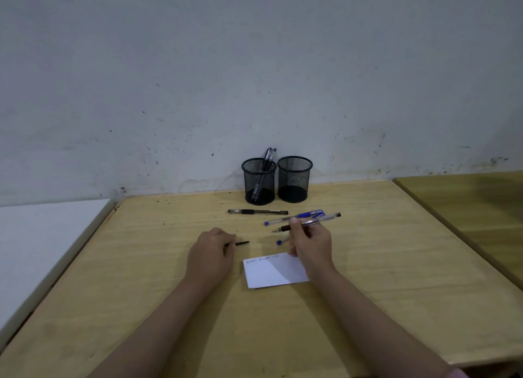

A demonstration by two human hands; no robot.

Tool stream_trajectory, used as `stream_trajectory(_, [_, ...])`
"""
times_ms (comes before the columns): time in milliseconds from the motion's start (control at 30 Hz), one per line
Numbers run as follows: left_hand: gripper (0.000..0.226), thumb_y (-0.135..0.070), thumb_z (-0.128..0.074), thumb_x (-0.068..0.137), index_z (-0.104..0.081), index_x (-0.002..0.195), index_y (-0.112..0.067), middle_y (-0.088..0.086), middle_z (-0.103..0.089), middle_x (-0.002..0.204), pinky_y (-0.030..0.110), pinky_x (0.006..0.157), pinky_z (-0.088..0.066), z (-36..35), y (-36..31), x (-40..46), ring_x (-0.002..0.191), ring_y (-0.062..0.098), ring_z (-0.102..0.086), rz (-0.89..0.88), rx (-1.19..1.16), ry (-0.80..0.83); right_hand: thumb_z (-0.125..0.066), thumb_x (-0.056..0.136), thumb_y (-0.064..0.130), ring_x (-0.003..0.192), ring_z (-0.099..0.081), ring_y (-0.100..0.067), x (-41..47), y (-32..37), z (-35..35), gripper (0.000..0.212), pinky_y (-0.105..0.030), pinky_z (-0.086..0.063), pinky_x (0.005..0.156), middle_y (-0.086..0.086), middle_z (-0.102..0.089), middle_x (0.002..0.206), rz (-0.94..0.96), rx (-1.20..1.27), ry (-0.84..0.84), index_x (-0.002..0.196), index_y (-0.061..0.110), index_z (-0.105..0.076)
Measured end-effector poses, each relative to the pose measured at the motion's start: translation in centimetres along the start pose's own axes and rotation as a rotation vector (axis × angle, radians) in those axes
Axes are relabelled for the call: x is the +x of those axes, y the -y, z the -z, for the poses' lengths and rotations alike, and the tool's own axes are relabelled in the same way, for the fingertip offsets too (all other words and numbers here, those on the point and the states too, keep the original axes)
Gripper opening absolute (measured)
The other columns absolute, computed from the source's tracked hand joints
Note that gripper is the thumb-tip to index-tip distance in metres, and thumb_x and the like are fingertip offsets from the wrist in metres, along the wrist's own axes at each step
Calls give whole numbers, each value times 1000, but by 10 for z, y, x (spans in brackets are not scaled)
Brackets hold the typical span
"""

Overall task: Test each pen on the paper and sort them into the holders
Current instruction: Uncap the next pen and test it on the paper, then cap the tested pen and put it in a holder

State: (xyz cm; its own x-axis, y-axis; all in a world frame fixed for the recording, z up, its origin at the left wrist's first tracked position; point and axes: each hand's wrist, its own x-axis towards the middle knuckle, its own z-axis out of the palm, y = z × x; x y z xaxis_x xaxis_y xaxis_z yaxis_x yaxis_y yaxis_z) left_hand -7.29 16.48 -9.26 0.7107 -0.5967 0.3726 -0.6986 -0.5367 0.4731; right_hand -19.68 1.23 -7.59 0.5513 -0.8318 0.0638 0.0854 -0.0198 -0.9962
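Note:
My right hand (310, 240) pinches an uncapped clear pen with a black end (325, 220), tip pointing left, above the white paper (273, 273) that carries a line of scribbles. My left hand (212, 249) holds a small black cap (240, 243) whose end sticks out to the right. A blue pen (297, 217) and a black pen (257, 212) lie on the table in front of two black mesh holders. The left holder (259, 182) contains two pens; the right holder (294, 179) looks empty. A small blue cap (280, 242) lies by my right hand.
The wooden table (141, 278) meets a grey wall behind the holders. A white surface (36, 244) adjoins on the left and another wooden table (475, 202) on the right.

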Motion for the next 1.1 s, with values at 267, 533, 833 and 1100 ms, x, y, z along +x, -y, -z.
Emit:
stream_trajectory(267, [11,-10,-68,79,-69,86,-19,-4,-66,90,21,70,-49,18,-23,5,79,12,-62,163,-433,-17,-65,88,17,45,-56,-2,-7,15,1,4,-18,-49,47,-3,-65,71,62,12,68,85,16,-65])
stream_trajectory(533, [15,-3,-69,77,-71,84,-16,2,-71,85,30,71,-53,35,-51,-3,74,23,-65,111,-690,-7,-64,86,5,54,-59,1,-24,32,-1,5,-19,-50,49,-6,-65,71,139,63,198,82,8,-64])
stream_trajectory(833, [20,-4,-68,78,-71,84,-23,-5,-71,86,23,73,-52,52,-57,-13,78,12,-65,5,-640,-70,-63,86,2,46,-55,-1,-32,54,10,14,-18,-48,45,-1,-62,65,164,152,176,77,13,-64])
stream_trajectory(1100, [31,2,-68,76,-70,77,-29,-11,-71,75,27,72,-52,58,-73,-21,75,13,-65,-22,-732,-72,-66,83,0,49,-57,-3,-41,63,8,15,-19,-49,47,7,-65,58,177,163,261,76,13,-67])
